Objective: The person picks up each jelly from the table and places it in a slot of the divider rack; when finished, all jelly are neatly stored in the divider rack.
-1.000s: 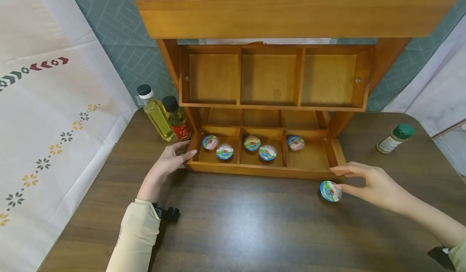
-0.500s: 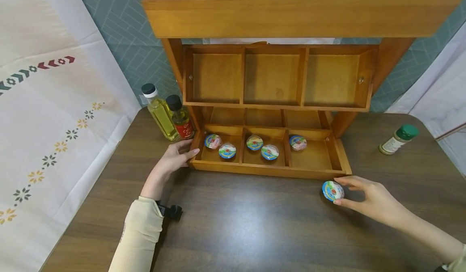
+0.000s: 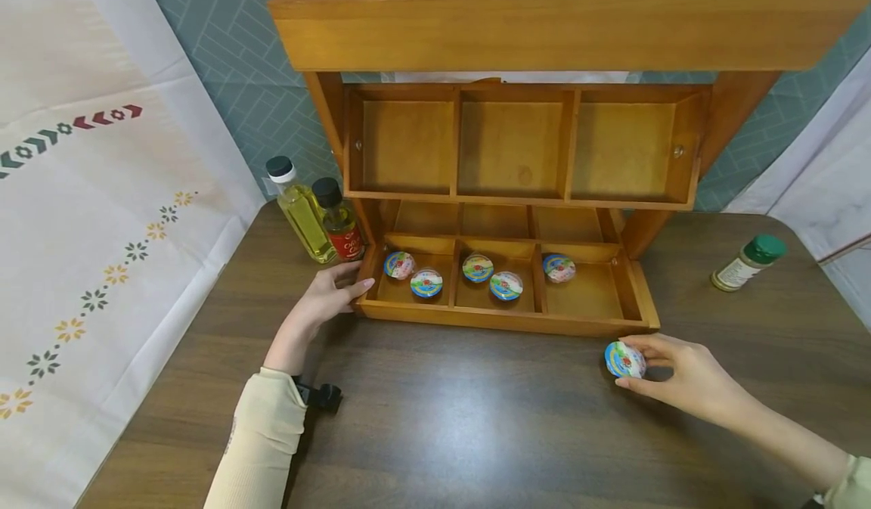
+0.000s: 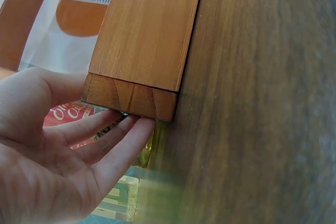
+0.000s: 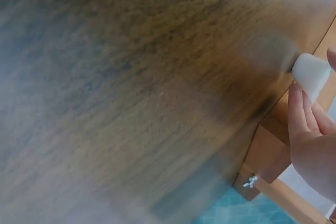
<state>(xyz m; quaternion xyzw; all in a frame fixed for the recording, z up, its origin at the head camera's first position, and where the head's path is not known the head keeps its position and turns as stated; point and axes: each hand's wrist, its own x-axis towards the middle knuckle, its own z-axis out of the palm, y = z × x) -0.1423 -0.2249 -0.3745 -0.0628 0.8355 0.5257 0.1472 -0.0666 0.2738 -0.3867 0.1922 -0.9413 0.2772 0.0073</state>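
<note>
My right hand (image 3: 687, 377) pinches a small lidded cup (image 3: 624, 360) between thumb and fingers, in front of the right corner of the wooden rack (image 3: 476, 317). Its printed blue-and-white lid faces up in the head view; the right wrist view shows its white tapered side (image 5: 311, 72). At the rack's front left corner, my left hand (image 3: 325, 297) holds the bottom tray's side, thumb at the rim and fingers against the outer end. Several similar cups lie in that tray: two on the left, two in the middle compartment (image 3: 506, 286), one on the right (image 3: 559, 268).
Two oil bottles, a tall one (image 3: 306, 218) and a shorter one with a red label (image 3: 343, 233), stand close behind my left hand. A green-capped seasoning jar (image 3: 742, 265) stands at the right. The rack's upper tiers (image 3: 544, 32) rise over the bottom tray.
My right fingers have come off the tray's front corner and closed on the cup, which has barely moved. My left hand keeps its place; the head view has shifted slightly.
</note>
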